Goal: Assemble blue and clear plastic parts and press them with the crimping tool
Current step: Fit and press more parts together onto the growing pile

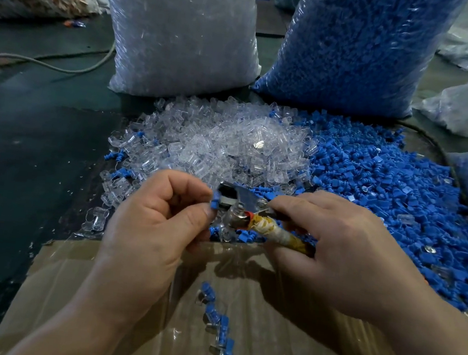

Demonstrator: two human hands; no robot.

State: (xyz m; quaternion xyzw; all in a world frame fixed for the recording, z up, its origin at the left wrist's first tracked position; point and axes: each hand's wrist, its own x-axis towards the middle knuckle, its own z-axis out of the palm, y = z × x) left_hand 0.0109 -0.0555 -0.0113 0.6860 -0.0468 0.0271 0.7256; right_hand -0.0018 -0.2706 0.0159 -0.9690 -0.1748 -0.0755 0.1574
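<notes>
Crimping is the step in hand, by my reading. The left hand (151, 226) pinches a small blue part (215, 202) between thumb and forefinger and holds it at the mouth of the crimping tool (241, 207), touching the metal head. Whether a clear piece is already fitted to it I cannot tell, as the fingers hide most of it. The right hand (343, 254) is curled round the tool's tape-wrapped handles, gripping them from the right.

Both hands hover just above the near edge of the stock on the table (27, 139). A heap of clear plastic parts (216, 140) lies to the left and a broader heap of blue plastic parts (373, 175) to the right, touching and mixed where they meet. Nearer the person, a short row of finished blue-and-clear pieces (219, 321) lies on a sheet of cardboard (97, 293).

The next move probably calls for seating the part squarely between the jaws, drawing the left fingertips clear of the pinch line, then squeezing the handles firmly with the right hand. A crooked seat would likely give a skewed press.
</notes>
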